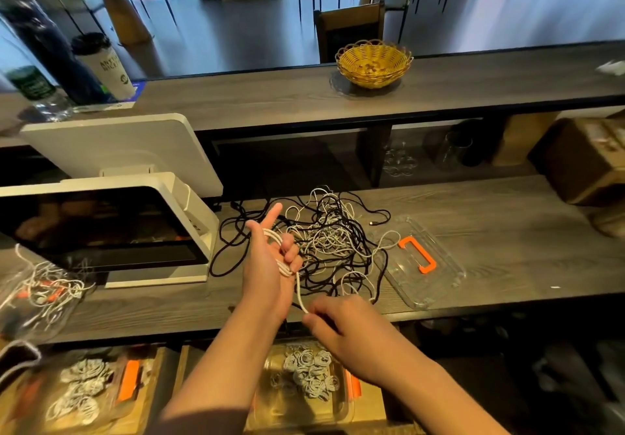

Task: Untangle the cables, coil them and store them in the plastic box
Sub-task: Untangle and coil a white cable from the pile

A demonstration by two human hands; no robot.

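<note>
Coiling a white cable (299, 291), the left hand (270, 258) holds loops; the right hand (341, 321) pinches its strand near the desk's (490, 204) front edge.

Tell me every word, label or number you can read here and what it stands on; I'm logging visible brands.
White takeaway cup: dark print that looks like "ANTI..." over a second line, too blurred to read whole.
Green label on the clear bottle: print blurred, unreadable.
Blue and white card under the cup: too small to read.
Nothing else legible.
</note>
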